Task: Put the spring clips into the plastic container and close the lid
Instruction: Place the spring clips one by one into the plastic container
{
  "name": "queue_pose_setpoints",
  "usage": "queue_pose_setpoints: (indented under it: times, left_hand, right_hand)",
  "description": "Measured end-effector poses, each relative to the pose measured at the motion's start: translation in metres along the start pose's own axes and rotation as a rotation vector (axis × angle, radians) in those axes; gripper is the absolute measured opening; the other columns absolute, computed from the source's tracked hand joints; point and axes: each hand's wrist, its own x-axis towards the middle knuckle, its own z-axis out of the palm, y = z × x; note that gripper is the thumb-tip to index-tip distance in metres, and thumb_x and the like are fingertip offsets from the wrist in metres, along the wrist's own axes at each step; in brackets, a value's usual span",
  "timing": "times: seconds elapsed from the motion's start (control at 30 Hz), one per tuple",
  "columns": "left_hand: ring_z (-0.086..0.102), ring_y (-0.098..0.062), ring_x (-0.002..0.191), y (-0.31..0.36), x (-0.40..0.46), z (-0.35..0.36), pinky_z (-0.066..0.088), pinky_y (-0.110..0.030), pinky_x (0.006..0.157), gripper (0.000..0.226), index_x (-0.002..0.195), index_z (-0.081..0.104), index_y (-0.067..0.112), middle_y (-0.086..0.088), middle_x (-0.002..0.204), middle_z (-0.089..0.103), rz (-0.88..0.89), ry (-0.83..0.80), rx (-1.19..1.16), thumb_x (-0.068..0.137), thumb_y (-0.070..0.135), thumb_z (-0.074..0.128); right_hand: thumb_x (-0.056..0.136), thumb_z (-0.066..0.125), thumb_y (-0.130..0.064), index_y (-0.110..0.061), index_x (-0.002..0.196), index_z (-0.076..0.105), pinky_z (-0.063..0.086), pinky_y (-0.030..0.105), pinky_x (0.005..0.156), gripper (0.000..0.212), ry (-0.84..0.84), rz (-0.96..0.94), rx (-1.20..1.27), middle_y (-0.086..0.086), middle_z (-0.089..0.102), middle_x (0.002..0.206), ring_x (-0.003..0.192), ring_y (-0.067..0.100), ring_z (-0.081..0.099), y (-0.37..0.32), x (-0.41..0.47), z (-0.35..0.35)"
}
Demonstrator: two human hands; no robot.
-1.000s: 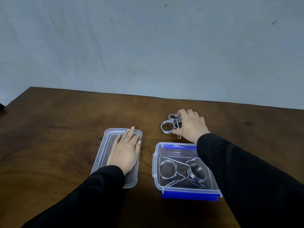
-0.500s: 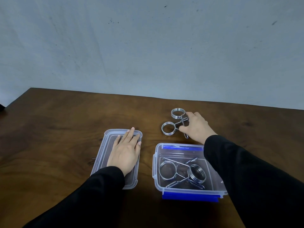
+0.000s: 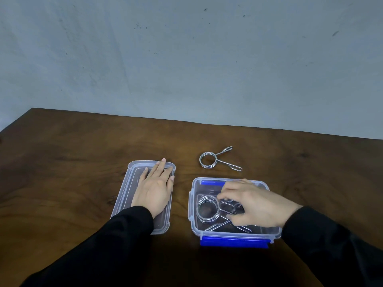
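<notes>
One bare steel spring clip (image 3: pixel 215 160), a wire coil with two splayed handles, lies alone on the dark brown wooden table (image 3: pixel 62 162), just beyond the far rim of the clear rectangular plastic container (image 3: pixel 191 204) with blue latches and well apart from both hands. The right hand (image 3: pixel 252 206) hangs over the open container, fingers curled down among the silver spring clips inside (image 3: pixel 207 209); whether it is pinching one of them or only touching cannot be told, as the fingers hide the contact. The left hand (image 3: pixel 154 189) lies flat and spread, palm down, on the clear plastic lid (image 3: pixel 126 195), which rests on the table just left of the container. Both forearms wear black sleeves (image 3: pixel 116 241).
</notes>
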Motion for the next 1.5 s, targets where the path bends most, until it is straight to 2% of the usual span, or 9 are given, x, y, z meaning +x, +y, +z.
queue_pose_setpoints:
  times: [0.33, 0.47, 0.63, 0.73, 0.87, 0.97, 1.17, 1.33, 1.5]
  left_hand:
    - [0.022, -0.013, 0.148, 0.001, 0.000, -0.003, 0.014, -0.039, 0.122, 0.051, 0.150, 0.037, 0.023, 0.001, 0.163, 0.025, -0.018, -0.002, -0.043, 0.105, 0.042, 0.024]
    - [0.040, -0.015, 0.140, 0.003, -0.002, -0.006, 0.021, -0.039, 0.120, 0.044, 0.145, 0.036, 0.022, -0.002, 0.153, 0.045, -0.050, 0.045, -0.126, 0.103, 0.037, 0.037]
    - [0.049, -0.020, 0.129, 0.006, -0.004, -0.009, 0.034, -0.040, 0.114, 0.038, 0.136, 0.045, 0.020, -0.003, 0.141, 0.055, -0.069, 0.083, -0.116, 0.101, 0.035, 0.047]
    - [0.051, -0.020, 0.123, 0.005, -0.003, -0.007, 0.036, -0.039, 0.110, 0.032, 0.127, 0.053, 0.019, -0.002, 0.134, 0.058, -0.054, 0.079, -0.062, 0.101, 0.035, 0.045]
    - [0.052, -0.019, 0.120, 0.004, -0.001, -0.005, 0.038, -0.039, 0.108, 0.027, 0.123, 0.055, 0.020, 0.000, 0.130, 0.059, -0.036, 0.100, -0.062, 0.101, 0.034, 0.047]
    - [0.051, -0.020, 0.121, 0.003, -0.001, -0.004, 0.038, -0.040, 0.108, 0.028, 0.122, 0.056, 0.019, -0.001, 0.131, 0.059, -0.030, 0.107, -0.072, 0.101, 0.034, 0.047]
    - [0.050, -0.020, 0.122, 0.003, -0.001, -0.005, 0.037, -0.041, 0.109, 0.027, 0.121, 0.056, 0.020, -0.001, 0.132, 0.058, -0.029, 0.107, -0.084, 0.101, 0.034, 0.045]
    - [0.049, -0.021, 0.124, 0.003, -0.001, -0.006, 0.035, -0.041, 0.110, 0.029, 0.123, 0.057, 0.019, -0.002, 0.134, 0.057, -0.026, 0.099, -0.084, 0.101, 0.035, 0.044]
    - [0.050, -0.019, 0.118, 0.003, -0.001, -0.005, 0.037, -0.040, 0.106, 0.024, 0.116, 0.058, 0.019, 0.000, 0.127, 0.059, -0.010, 0.117, -0.083, 0.101, 0.033, 0.046]
  right_hand:
    - [0.090, 0.062, -0.057, -0.032, 0.147, 0.049, 0.043, 0.036, 0.106, 0.064, -0.049, 0.035, -0.010, -0.016, 0.048, 0.135, 0.126, 0.008, 0.043, 0.001, 0.009, 0.014]
    - [0.089, 0.058, -0.064, -0.032, 0.145, 0.052, 0.044, 0.032, 0.105, 0.065, -0.048, 0.032, 0.017, -0.018, 0.050, 0.137, 0.126, 0.004, 0.044, -0.002, 0.007, 0.011]
    - [0.097, 0.054, -0.049, -0.022, 0.110, 0.075, 0.052, 0.035, 0.087, 0.036, 0.377, -0.064, 0.016, -0.009, 0.067, 0.103, 0.096, 0.011, 0.061, 0.007, 0.018, -0.003]
    - [0.095, 0.064, -0.034, -0.017, 0.105, 0.074, 0.053, 0.043, 0.083, 0.022, 0.531, 0.062, 0.032, -0.004, 0.066, 0.097, 0.091, 0.018, 0.062, 0.029, 0.046, -0.013]
    - [0.094, 0.068, -0.035, -0.018, 0.145, 0.050, 0.042, 0.045, 0.106, 0.057, 0.273, 0.256, -0.091, 0.001, 0.053, 0.143, 0.129, 0.025, 0.051, 0.052, 0.087, -0.021]
    - [0.093, 0.067, -0.041, -0.018, 0.157, 0.032, 0.029, 0.046, 0.116, 0.076, 0.099, 0.269, -0.167, 0.004, 0.042, 0.157, 0.140, 0.027, 0.043, 0.057, 0.115, -0.024]
    - [0.090, 0.063, -0.056, -0.020, 0.154, 0.036, 0.032, 0.051, 0.106, 0.078, 0.004, 0.313, -0.251, 0.007, 0.054, 0.141, 0.130, 0.030, 0.049, 0.046, 0.147, -0.022]
    - [0.088, 0.067, -0.049, -0.022, 0.147, 0.043, 0.037, 0.050, 0.102, 0.070, 0.032, 0.276, -0.245, 0.008, 0.059, 0.125, 0.116, 0.031, 0.055, 0.036, 0.151, -0.016]
    - [0.085, 0.069, -0.046, -0.017, 0.123, 0.057, 0.048, 0.039, 0.075, 0.049, 0.275, 0.294, -0.115, 0.007, 0.061, 0.103, 0.086, 0.027, 0.060, 0.027, 0.137, -0.042]
